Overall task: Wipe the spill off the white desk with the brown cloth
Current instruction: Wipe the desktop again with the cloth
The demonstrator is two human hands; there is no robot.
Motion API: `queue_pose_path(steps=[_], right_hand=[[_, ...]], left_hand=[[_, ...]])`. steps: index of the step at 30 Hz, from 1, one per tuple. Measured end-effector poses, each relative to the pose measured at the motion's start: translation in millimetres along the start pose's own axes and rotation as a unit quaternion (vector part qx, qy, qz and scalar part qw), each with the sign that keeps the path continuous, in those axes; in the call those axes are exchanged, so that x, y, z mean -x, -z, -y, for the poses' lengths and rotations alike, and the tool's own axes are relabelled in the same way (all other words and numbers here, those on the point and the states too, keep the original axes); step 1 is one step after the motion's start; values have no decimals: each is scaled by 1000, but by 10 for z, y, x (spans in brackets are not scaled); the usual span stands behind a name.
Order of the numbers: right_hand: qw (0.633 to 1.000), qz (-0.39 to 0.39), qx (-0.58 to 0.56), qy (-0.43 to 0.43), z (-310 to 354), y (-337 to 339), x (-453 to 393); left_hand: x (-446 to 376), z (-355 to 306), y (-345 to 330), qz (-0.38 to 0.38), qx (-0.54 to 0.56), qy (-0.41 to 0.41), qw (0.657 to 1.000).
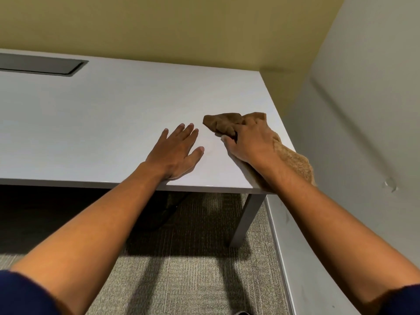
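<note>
- Two hands rest on the desk (95,123) near its front right corner; I view them from the head camera, looking forward and down.
- Left hand (176,153): I see it released, palm down and flat on the desk, fingers spread and pointing away from me, wrist at the front edge. It grasps nothing.
- Right hand (247,142): I see it pressed on the cloth (223,123), fingers curled and bunching the fabric under them, so it is grasping the cloth against the desk.
- Cloth: brown, crumpled. One end sticks out beyond the fingertips toward the left; the rest runs back under the palm and forearm along the desk's right edge, reaching the front corner.
- The two hands lie near each other but apart, with bare white surface between them.
- Spill: I cannot make out any wet patch on the white surface.
- Slot (43,64): a grey recessed panel set into the desk at far left, well apart from both hands.
- Leg (246,220): a grey desk leg stands under the front right corner, on carpet (186,280).
- Walls: a yellowish wall (181,28) behind the desk, a white one (368,110) to its right.
- Sleeves: dark blue, at both lower corners of the view.
</note>
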State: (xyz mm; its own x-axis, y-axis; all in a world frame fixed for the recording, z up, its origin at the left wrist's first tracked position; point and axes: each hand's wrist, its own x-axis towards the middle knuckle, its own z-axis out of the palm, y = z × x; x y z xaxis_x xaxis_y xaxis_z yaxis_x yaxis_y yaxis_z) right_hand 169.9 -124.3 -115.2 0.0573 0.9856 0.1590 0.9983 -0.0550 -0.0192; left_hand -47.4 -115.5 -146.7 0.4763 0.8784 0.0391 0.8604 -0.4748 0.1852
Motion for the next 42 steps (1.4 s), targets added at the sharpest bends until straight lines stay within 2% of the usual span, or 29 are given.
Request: queue_pose_path(steps=[3,5,11,20,27,31,38,42], right_hand=[[994,106,6,14,-65,37,98],[990,143,5,18,-85,64,137],[985,163,-32,42,-82,136,374],[988,145,-24,51,-72,181,800],[991,124,-46,-17,18,133,670],[993,75,-77,-47,50,167,523],[998,-21,-41,-48,35,-21,97],[998,-40,-33,-45,28,-45,-97]], left_hand=[[-1,4,2,1,2,-1,1000],[7,4,8,-1,0,-4,1000],[26,-13,11,3,4,2,1000],[11,-6,-2,-3,10,-2,1000],[25,8,-37,1,-7,-6,1000],[10,26,-57,-3,-19,-9,1000],[54,3,-14,7,-3,-2,1000],[63,2,-6,4,-1,-2,1000]])
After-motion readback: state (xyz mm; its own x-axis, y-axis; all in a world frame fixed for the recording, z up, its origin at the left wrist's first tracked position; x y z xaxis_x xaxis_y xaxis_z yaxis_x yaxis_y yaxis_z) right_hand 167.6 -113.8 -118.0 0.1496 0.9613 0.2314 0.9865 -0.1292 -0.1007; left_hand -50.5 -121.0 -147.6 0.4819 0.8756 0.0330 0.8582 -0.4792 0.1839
